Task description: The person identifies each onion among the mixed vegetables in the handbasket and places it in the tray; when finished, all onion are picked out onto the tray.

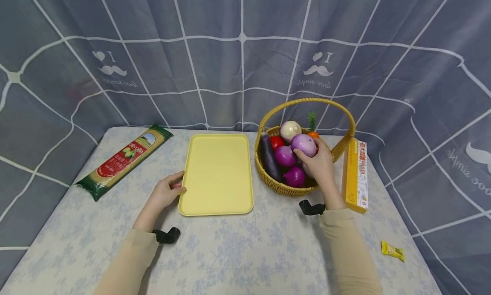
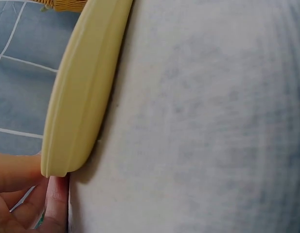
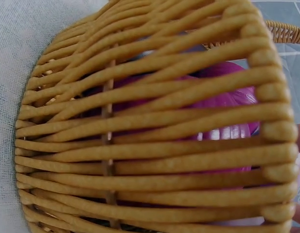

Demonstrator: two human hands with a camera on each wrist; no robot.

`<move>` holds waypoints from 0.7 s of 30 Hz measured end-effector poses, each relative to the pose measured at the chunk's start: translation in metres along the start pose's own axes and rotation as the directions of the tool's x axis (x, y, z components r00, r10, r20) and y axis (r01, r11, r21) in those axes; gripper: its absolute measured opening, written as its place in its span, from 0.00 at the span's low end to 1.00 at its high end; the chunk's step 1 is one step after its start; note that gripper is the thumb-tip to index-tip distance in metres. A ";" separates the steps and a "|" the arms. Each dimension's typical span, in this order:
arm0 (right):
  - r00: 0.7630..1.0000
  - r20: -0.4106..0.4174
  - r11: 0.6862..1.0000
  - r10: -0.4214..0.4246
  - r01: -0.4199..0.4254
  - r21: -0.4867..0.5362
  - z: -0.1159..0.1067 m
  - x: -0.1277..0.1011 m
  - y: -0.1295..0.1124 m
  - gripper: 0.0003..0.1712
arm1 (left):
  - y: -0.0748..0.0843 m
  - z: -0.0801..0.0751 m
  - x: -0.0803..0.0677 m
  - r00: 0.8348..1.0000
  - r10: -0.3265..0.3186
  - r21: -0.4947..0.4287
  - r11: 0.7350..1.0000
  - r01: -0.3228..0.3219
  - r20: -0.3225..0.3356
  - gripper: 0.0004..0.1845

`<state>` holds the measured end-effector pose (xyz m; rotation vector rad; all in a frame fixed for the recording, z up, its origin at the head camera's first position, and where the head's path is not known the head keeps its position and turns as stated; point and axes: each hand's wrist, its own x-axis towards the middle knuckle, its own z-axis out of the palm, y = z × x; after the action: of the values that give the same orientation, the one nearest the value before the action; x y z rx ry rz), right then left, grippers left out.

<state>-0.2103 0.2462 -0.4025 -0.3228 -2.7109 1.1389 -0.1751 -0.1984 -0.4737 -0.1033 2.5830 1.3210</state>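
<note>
- your right hand (image 1: pixel 320 163) grips the light purple onion (image 1: pixel 303 144), thumb against its near side; the other fingers are mostly hidden.
- the light purple onion is round, glossy and pale violet, with a small light spot on top.
- locate it at the right side of the wicker basket (image 1: pixel 281 189), among the vegetables; you cannot tell whether it rests on them.
- note the adjacent items: a white onion (image 1: pixel 290 130) behind it, a deep purple onion (image 1: pixel 285 156) just left of it, and a second purple onion (image 1: pixel 294 177) nearer you.
- an eggplant (image 1: pixel 270 158), dark and slender, lies along the basket's left wall.
- your left hand (image 1: pixel 166 192) pinches the left edge of the yellow tray (image 1: pixel 216 173), thumb at the rim, a finger at the underside.
- the yellow tray is matte, rectangular and round-cornered, with a low rim; it sits left of the basket on the patterned tablecloth (image 1: pixel 249 252).
</note>
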 end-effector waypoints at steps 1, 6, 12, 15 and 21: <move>1.000 -0.009 1.000 0.000 0.000 0.006 0.001 -0.001 0.000 0.50 | -0.001 0.000 -0.001 1.000 -0.004 -0.001 1.000 0.004 0.000 0.34; 0.999 -0.037 0.997 -0.037 0.039 0.060 0.001 -0.010 -0.004 0.49 | -0.003 0.001 -0.003 1.000 0.004 0.010 1.000 -0.004 -0.010 0.34; 0.999 0.000 0.988 -0.051 0.051 0.147 -0.004 -0.032 -0.019 0.49 | -0.003 0.002 -0.006 1.000 0.010 0.028 1.000 -0.010 -0.014 0.34; 0.998 0.037 0.979 -0.057 0.048 0.198 -0.004 -0.043 -0.026 0.48 | -0.002 0.002 -0.006 1.000 0.017 0.037 0.999 -0.017 -0.008 0.34; 0.981 0.110 0.955 -0.160 0.126 0.268 0.005 -0.062 -0.038 0.46 | 0.000 0.003 -0.004 0.999 0.036 0.048 0.998 -0.036 -0.009 0.33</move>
<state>-0.1572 0.2007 -0.3837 -0.0125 -2.5955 1.4966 -0.1706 -0.1964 -0.4740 -0.0555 2.6347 1.2731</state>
